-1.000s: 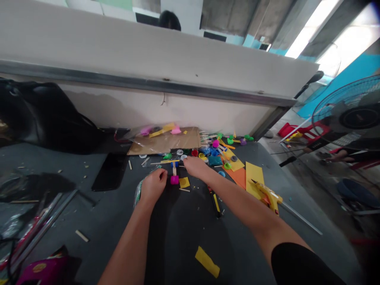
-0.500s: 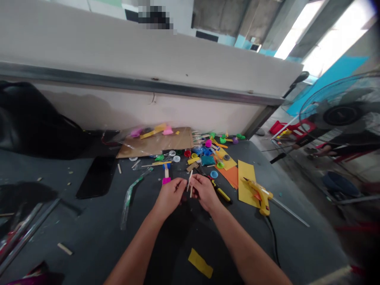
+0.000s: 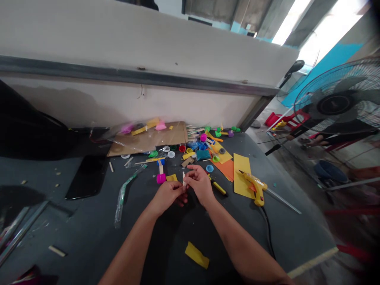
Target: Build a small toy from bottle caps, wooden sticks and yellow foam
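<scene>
Over the middle of the dark table, my left hand point(image 3: 170, 194) and my right hand point(image 3: 201, 184) meet fingertip to fingertip. Between them, short pale wooden sticks point(image 3: 183, 176) stand upright side by side, pinched by both hands. My fingers hide their lower ends. Just left of my hands lies a piece made of wooden sticks point(image 3: 161, 169) with a blue cap at one end and a magenta cap point(image 3: 161, 179) at the other. A yellow scrap point(image 3: 171, 178) sits behind my left hand. A yellow-handled cutter point(image 3: 219, 187) lies right of my right hand.
A yellow glue gun point(image 3: 255, 189) rests partly on a yellow sheet point(image 3: 242, 166) at the right, its cord running forward. Bottle caps and craft pieces crowd the back beside cardboard point(image 3: 175, 136). A black phone point(image 3: 87, 178) lies left. A fan point(image 3: 335, 103) stands beyond the table's right edge.
The sticks, angled apart in my right hand before, are now held together upright between both hands. Some right fingers have lifted outward. The whole view has shifted slightly.
</scene>
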Motion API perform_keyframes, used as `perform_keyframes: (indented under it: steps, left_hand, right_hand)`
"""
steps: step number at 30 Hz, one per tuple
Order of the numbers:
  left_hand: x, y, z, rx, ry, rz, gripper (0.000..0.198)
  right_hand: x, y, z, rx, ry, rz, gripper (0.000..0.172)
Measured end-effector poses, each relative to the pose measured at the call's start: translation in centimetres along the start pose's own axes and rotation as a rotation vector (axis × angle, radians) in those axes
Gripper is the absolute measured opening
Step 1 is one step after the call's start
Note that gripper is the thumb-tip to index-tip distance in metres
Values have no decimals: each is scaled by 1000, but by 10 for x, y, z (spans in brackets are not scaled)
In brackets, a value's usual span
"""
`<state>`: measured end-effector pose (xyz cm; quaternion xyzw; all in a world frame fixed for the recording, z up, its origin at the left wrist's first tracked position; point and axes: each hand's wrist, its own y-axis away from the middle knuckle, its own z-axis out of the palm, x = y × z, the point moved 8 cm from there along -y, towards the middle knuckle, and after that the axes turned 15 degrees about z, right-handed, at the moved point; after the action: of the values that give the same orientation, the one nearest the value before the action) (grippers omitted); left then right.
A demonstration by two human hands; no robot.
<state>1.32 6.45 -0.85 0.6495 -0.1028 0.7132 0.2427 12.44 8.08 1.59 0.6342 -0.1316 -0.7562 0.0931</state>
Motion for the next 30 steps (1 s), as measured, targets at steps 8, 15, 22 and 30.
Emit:
perform_keyframes:
  steps: [8,15,22,30]
  left_hand:
    - [3,1,-4,-6,7,13,30]
    - [-1,2,2,26,176,-30,31]
    - [-2,3,0,48,169,-56,25]
    - [-5,3,-2,13,126,-75,28]
  right_hand:
    - [13,-2,2,-72,68,166,18]
    - [6,-3,-11,28,-36,123,18]
    - [8,-1,-5,21,36,119,18]
    - [7,1,-1,-16,66,133,18]
